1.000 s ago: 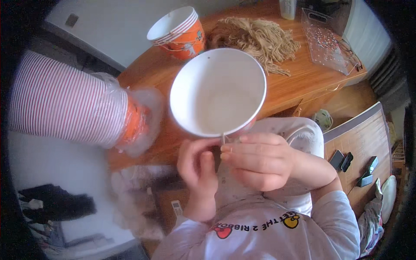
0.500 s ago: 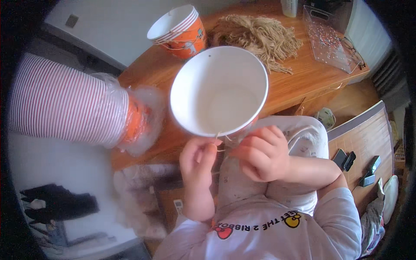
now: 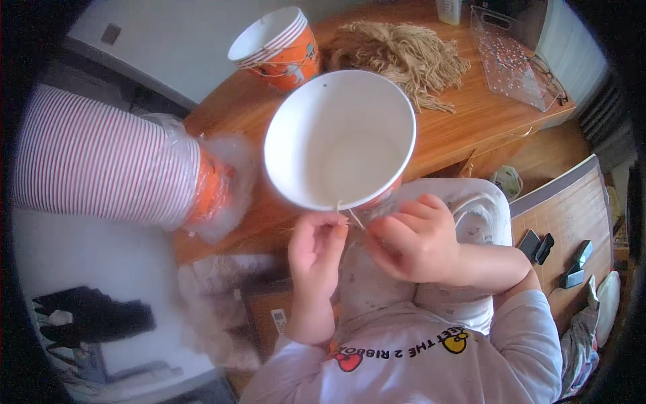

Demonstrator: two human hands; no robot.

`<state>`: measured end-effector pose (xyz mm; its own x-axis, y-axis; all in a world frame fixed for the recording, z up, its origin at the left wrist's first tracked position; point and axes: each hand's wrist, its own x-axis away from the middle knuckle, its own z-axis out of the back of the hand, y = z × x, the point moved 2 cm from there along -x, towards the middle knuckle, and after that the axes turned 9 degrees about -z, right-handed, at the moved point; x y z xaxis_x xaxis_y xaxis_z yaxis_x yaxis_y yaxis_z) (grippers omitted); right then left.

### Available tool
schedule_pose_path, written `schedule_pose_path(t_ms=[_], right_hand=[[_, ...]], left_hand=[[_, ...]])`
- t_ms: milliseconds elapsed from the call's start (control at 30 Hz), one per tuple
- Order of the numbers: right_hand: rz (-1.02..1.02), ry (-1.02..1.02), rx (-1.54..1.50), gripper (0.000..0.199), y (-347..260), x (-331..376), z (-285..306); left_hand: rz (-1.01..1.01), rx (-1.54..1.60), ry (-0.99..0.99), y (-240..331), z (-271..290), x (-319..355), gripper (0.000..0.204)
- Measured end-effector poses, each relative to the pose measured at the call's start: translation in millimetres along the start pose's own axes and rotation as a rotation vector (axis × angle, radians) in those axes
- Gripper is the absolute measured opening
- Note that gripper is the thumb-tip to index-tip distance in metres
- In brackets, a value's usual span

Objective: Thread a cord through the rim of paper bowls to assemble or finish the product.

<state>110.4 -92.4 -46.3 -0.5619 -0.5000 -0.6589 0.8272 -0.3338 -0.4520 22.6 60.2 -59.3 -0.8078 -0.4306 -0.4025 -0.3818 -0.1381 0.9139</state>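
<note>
A white paper bucket (image 3: 340, 138), orange on the outside, is held at the person's lap, tilted so that its open mouth faces the camera; its near rim lies just above both hands. A thin pale string (image 3: 354, 215) crosses that near rim and hangs a short way below it. The left hand (image 3: 315, 246) has thumb and forefinger pinched together at the string just under the rim. The right hand (image 3: 414, 236) is curled against the bucket's lower wall, fingers bent inward toward the string; whether its fingertips actually grip the string cannot be told, as they are turned from view.

Behind the bucket, a wooden table (image 3: 464, 124) bears a heap of tan twine pieces (image 3: 404, 57) and, to its left, a short stack of orange buckets (image 3: 276, 47) with white insides, upright. At the table's far right end lies a clear plastic tray (image 3: 515, 60) with red dots. To the left, a long nested stack of buckets (image 3: 101, 161) lies on its side in a clear plastic sleeve, showing red-striped rims. At the right, small dark objects (image 3: 538, 246) rest on a low wooden surface.
</note>
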Motion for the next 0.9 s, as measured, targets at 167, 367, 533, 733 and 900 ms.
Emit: schedule_pose_path(t_ms=[167,367,533,733,900], right_hand=[[0.121,0.011,-0.066,0.021,-3.4,4.6,2.0],[0.153,0.036,-0.088,0.023,-4.9,4.7,-0.5],[0.201,0.184,-0.098,0.021,2.0,1.9,3.0],[0.307,0.3,-0.031,0.033,3.5,1.5,4.7],[0.368,0.311,0.003,0.035,3.5,1.2,4.7]], left_hand=[[-0.015,0.008,0.007,-1.1,-8.8,0.9,0.013],[-0.003,0.149,-0.028,-0.9,-11.8,3.3,0.01],[0.052,0.169,0.019,3.3,-16.4,3.5,0.008],[0.063,0.274,0.046,-0.3,-12.2,6.8,0.014],[0.076,0.291,0.028,0.9,-12.2,6.4,0.014]])
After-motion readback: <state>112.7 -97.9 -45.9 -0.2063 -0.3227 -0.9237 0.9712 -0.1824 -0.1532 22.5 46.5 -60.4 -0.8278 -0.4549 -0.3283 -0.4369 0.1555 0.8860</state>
